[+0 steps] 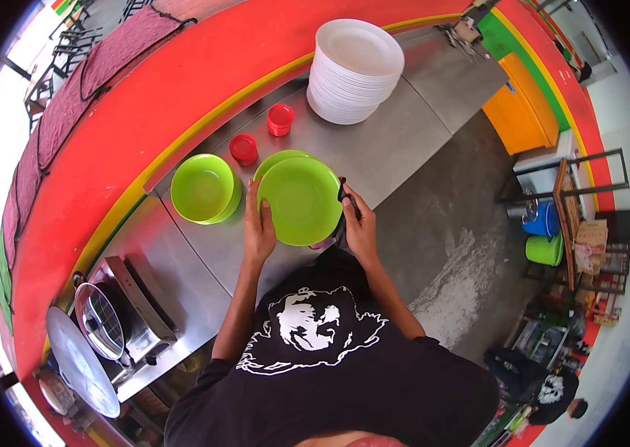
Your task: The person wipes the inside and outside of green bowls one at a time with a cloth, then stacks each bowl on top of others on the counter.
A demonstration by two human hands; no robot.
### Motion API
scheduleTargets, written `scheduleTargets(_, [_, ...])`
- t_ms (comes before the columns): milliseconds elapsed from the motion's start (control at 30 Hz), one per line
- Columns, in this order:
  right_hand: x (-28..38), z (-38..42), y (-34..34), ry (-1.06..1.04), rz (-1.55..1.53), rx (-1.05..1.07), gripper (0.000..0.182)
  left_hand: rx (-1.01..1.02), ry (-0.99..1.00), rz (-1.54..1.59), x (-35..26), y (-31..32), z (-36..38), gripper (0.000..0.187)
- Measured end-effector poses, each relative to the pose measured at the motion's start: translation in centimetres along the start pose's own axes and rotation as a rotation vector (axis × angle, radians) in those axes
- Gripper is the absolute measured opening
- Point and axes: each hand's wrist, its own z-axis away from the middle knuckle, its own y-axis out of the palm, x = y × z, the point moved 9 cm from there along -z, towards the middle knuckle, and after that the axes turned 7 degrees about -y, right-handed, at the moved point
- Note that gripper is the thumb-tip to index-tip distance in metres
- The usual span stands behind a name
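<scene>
A round, shallow green bowl (301, 200) is held in front of my chest, over the counter's near edge. My left hand (259, 227) grips its left rim, thumb on the inner side. On the opposite side my right hand (360, 222) is closed around the rim together with a dark cloth (342, 195), which partly hangs below the bowl. Another green bowl (283, 155) peeks out just behind the held one, mostly hidden. To the left stands a stack of green bowls (203, 188). Two red cups (243, 149) are beyond the bowls.
A tall stack of white plates (360, 52) stands farther along the steel counter (419, 97). At left are a stove (143, 305), a pan with a glass lid (99, 320) and a large metal lid (84, 361). A person (546, 387) is at lower right.
</scene>
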Motion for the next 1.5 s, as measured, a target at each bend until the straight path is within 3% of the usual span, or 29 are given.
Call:
scheduleTargets(67, [-0.7,-2.1,0.3,-0.065,0.015,0.038,0.036,-0.028,0.022,-0.112,1.0,0.5,-0.8,0.046])
scheduleTargets(200, [-1.9,-5.0,1.7,0.027,-0.005,0.207,0.034,-0.078,-0.024,-0.217,2.7,0.8,-2.0,0.048])
scheduleTargets(500, [-3.3,-9.7,4.2,-0.04,-0.013,0.383,0.032,-0.158,-0.239,0.086,4.9,1.0,-2.0,0.048])
scheduleTargets(600, [-4.2,-10.5,4.7,-0.009,-0.028,0.405,0.032,-0.215,-0.181,0.015,4.6,0.8,-1.9,0.046])
scheduleTargets(900, [-7.9,-12.0,3.9,0.224,-0.268,0.243,0.032,-0.348,-0.298,0.111,5.8,0.5,-0.3,0.047])
scheduleTargets(1100, [-10.1,-11.9,1.6,0.37,-0.426,0.059,0.031,-0.414,-0.293,0.347,6.5,0.5,0.5,0.045])
scheduleTargets(1500, [-10.1,-7.8,-2.7,0.404,-0.477,-0.185,0.028,-0.339,-0.285,0.406,7.1,-1.6,2.5,0.057])
